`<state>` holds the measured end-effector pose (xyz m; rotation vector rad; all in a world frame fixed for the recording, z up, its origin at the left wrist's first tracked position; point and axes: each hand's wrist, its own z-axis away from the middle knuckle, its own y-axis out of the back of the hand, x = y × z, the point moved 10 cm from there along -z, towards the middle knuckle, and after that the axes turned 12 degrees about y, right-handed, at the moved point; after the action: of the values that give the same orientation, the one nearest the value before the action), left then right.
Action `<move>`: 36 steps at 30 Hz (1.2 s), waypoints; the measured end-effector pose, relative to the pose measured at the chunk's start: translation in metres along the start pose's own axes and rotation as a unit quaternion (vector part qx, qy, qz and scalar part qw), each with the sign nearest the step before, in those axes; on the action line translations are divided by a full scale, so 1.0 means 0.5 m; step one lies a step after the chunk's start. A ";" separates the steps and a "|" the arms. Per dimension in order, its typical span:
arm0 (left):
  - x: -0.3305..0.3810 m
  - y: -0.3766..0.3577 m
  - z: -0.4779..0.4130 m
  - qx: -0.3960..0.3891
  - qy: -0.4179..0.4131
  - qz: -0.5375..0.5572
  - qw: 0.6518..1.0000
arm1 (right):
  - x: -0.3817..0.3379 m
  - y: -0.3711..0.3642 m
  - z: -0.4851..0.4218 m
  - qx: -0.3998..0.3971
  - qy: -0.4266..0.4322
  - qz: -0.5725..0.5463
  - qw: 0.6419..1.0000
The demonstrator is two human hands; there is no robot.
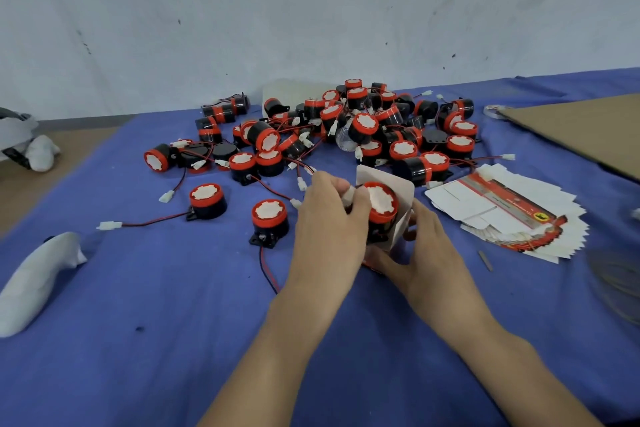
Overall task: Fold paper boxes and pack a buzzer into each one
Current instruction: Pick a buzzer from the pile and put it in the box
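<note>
My left hand (329, 222) grips a black buzzer with a red rim and white face (381, 206), pinching its white plug and wire above it. The buzzer sits partly inside an opened white paper box (403, 189), whose flap stands up behind it. My right hand (424, 246) holds the box from the right and below, fingers curled round its side. A heap of several more buzzers (346, 128) with red and black wires lies behind on the blue cloth. A fanned stack of flat red-and-white box blanks (512, 211) lies to the right.
Two loose buzzers (207, 201) (270, 218) stand left of my hands. A white cloth bundle (38, 277) lies at the left edge. A brown cardboard sheet (581, 132) covers the far right. The blue table cloth (173, 322) ends at the left, before a pale wall.
</note>
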<state>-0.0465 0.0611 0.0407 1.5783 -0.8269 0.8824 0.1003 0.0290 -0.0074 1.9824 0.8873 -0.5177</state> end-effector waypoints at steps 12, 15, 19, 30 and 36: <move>-0.023 -0.005 -0.007 0.056 -0.004 -0.057 0.997 | 0.023 -0.012 0.007 -0.021 -0.013 0.038 0.999; -0.031 -0.005 -0.010 0.044 0.013 -0.045 0.998 | 0.014 -0.009 0.009 -0.022 -0.003 0.064 0.998; -0.036 -0.005 -0.011 0.036 0.025 -0.033 0.998 | 0.016 -0.009 0.010 -0.028 -0.006 0.081 0.996; -0.039 -0.007 -0.008 0.040 0.026 -0.074 0.996 | 0.015 -0.012 0.012 -0.045 -0.004 0.091 0.995; -0.011 -0.015 0.003 0.045 -0.047 -0.150 0.986 | 0.010 -0.009 0.012 -0.040 -0.002 0.089 0.995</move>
<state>-0.0423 0.0610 0.0320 1.7801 -0.5993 0.6387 0.1002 0.0275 -0.0162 1.9637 0.7098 -0.3794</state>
